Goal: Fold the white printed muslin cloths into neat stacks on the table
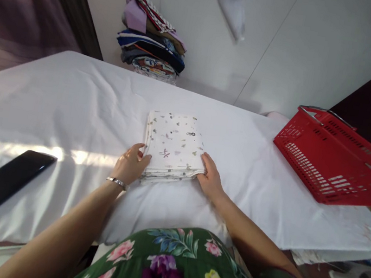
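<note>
A folded white cloth (175, 144) with a small print of leaves and flowers lies in several layers on the white-covered table, in front of my body. My left hand (131, 162), a bracelet at its wrist, grips the near left corner, with thumb and fingers curled about the edge. On the opposite side, my right hand (210, 177) holds the near right corner. Its fingers lie along the edge, and part of the thumb is hidden by the layers. The cloth rests flat between both hands.
A black phone-like slab (1, 187) lies at the left on the white tablecloth (81, 108). At the right stands a red plastic basket (340, 159) with metal handles. Beyond the far edge is a stack of folded fabrics (153, 40) against the pale wall.
</note>
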A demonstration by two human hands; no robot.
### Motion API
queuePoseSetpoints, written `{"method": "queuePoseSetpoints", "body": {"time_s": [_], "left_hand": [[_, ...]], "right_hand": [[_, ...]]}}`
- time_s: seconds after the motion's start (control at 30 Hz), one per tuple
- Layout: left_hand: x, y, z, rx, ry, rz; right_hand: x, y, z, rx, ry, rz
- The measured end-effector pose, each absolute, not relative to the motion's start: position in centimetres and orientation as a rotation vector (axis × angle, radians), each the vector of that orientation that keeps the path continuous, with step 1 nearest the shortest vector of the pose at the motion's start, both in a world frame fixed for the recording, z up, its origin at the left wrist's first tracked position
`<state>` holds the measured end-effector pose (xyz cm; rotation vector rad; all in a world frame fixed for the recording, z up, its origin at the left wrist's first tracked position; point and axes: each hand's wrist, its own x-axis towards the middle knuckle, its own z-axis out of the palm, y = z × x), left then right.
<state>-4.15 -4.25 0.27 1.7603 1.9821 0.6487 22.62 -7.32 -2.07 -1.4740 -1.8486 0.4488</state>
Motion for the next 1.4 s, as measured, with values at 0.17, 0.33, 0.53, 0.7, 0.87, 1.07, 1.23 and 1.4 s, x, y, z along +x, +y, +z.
{"method": "queuePoseSetpoints", "body": {"time_s": [0.17,0.33,0.53,0.7,0.87,1.07,1.23,1.4], "left_hand": [[-4.3,-4.1,-0.3,1.771,1.983,0.660],[-3.8,-4.9,0.2,1.890,2.011,0.711],[-2.9,-7.2,1.3,2.546,1.711,0.816],[-2.9,-7.4,0.4,2.696,1.413,0.713],[-2.9,-6.7,0.1,2.524,1.468,0.786],[-2.5,-6.3,0.1,2.336,1.479,0.887],[-2.1,-6.4,0.1,2.252,1.551,0.900],[-2.0,-6.4,-0.2,2.201,1.580,0.884]], "right_hand": [[22.3,-7.5,-2.1,-1.426,-1.845,0.402],[23.0,-7.3,-2.6,-1.504,-1.847,0.445],[22.9,-7.1,-2.7,-1.450,-1.703,0.622],[22.4,-7.0,-1.2,-1.451,-1.474,0.884],[22.6,-6.7,-0.5,-1.440,-1.387,1.029],[22.8,-7.1,-1.4,-1.428,-1.551,0.909],[22.8,-7.6,-1.9,-1.485,-1.752,0.688],[22.0,-7.1,-1.8,-1.534,-1.812,0.565]]}}
